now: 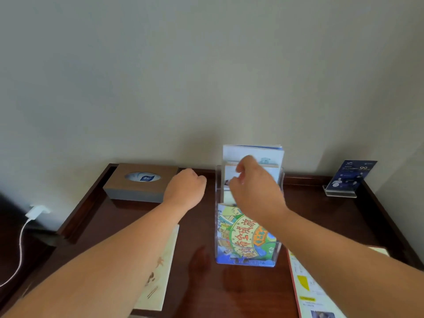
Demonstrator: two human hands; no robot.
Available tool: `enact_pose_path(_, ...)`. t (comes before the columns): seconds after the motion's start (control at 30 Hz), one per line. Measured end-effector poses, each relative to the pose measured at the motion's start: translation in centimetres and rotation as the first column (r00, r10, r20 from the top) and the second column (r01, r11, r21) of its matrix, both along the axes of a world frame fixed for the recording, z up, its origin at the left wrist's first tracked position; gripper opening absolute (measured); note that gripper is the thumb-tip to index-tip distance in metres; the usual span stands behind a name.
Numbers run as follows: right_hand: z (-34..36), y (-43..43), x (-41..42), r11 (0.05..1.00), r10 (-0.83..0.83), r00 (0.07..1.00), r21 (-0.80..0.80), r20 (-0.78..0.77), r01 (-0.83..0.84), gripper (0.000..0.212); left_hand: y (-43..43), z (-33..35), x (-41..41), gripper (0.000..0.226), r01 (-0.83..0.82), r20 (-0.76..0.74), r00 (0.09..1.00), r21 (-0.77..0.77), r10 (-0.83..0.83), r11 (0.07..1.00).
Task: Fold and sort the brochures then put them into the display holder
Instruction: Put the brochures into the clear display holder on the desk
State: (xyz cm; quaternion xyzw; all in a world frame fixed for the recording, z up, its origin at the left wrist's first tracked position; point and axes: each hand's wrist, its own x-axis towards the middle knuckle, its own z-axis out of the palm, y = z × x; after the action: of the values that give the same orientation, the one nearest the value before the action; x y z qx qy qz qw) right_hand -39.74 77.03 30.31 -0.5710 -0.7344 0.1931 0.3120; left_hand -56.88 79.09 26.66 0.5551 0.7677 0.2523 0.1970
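A clear tiered display holder [278,249] stands on the dark wooden table. Its front pocket holds a colourful cartoon brochure [238,235], and white-and-blue brochures [252,151] stand in the back pockets. My right hand [254,191] hovers over the middle pockets, fingers curled at the top edge of a white brochure [229,174]; whether it grips it is unclear. My left hand [185,191] is a closed fist left of the holder, holding nothing. A cream brochure [160,283] lies flat under my left forearm. A red-edged brochure [307,290] lies at the lower right.
A brown tissue box [140,182] sits at the back left. A small blue sign in a clear stand [348,177] is at the back right. The table [206,283] has a raised rim. A white charger and cable [32,216] hang off to the left.
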Motion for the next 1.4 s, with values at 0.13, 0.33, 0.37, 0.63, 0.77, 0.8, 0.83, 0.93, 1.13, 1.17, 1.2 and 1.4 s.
enact_pose_path(0.13,-3.6,-2.3,-5.5,0.964,0.143,0.990,-0.227,0.007,-0.138,0.013,-2.9,-3.2,-4.8,0.025,-0.052,-0.020,0.999,-0.127,0.050,0.991)
enact_pose_path(0.33,-11.4,-4.7,-11.3,0.770,0.213,0.976,-0.609,-0.037,-0.191,0.018,-8.2,-9.7,-11.8,0.014,-0.151,-0.064,0.989,-0.353,0.137,0.923)
enact_pose_path(0.37,-12.5,-5.1,-12.0,0.732,0.200,0.979,-0.656,-0.050,-0.183,0.020,-8.9,-10.7,-12.7,0.020,-0.165,-0.082,0.986,-0.377,0.144,0.912)
enact_pose_path(0.63,-16.8,-7.6,-15.6,0.410,-0.159,0.962,-0.901,-0.223,-0.141,0.009,-10.8,-15.6,-15.8,0.037,-0.263,-0.004,0.953,-0.510,0.304,0.819)
enact_pose_path(0.77,-17.2,-7.8,-15.7,0.363,-0.300,0.930,-0.927,-0.211,-0.093,0.014,-10.1,-15.9,-15.7,0.024,-0.346,0.227,0.833,-0.499,0.505,0.795)
enact_pose_path(0.8,-17.2,-7.7,-15.5,0.343,-0.336,0.912,-0.932,-0.236,-0.115,0.016,-9.8,-15.7,-15.4,0.025,-0.364,0.298,0.790,-0.474,0.535,0.802)
enact_pose_path(0.83,-17.1,-7.6,-15.4,0.330,-0.358,0.897,-0.934,-0.260,-0.139,0.018,-9.4,-15.3,-15.1,0.027,-0.371,0.353,0.767,-0.438,0.537,0.819)
enact_pose_path(0.93,-16.1,-7.0,-15.4,0.390,-0.376,0.880,-0.911,-0.290,-0.134,0.022,-8.3,-13.3,-14.1,0.030,-0.335,0.409,0.813,-0.255,0.415,0.907)
enact_pose_path(1.13,-9.2,-2.2,-14.1,0.780,-0.303,0.883,-0.626,-0.358,0.013,0.012,-4.5,-4.4,-13.5,0.042,-0.348,0.607,0.758,0.068,0.238,0.935)
enact_pose_path(1.17,-7.5,-1.3,-13.6,0.834,-0.269,0.894,-0.551,-0.359,0.030,0.007,-3.8,-2.8,-13.3,0.044,-0.359,0.655,0.726,0.102,0.209,0.928)
enact_pose_path(1.2,-5.8,-0.5,-13.0,0.876,-0.236,0.904,-0.480,-0.357,0.039,0.002,-3.2,-1.2,-13.0,0.044,-0.366,0.676,0.714,0.139,0.182,0.920)
enact_pose_path(1.4,4.7,2.3,-7.6,0.978,-0.105,0.877,-0.210,-0.468,0.005,0.015,-0.7,7.0,-8.0,0.025,-0.327,0.770,0.630,0.380,-0.101,0.865)
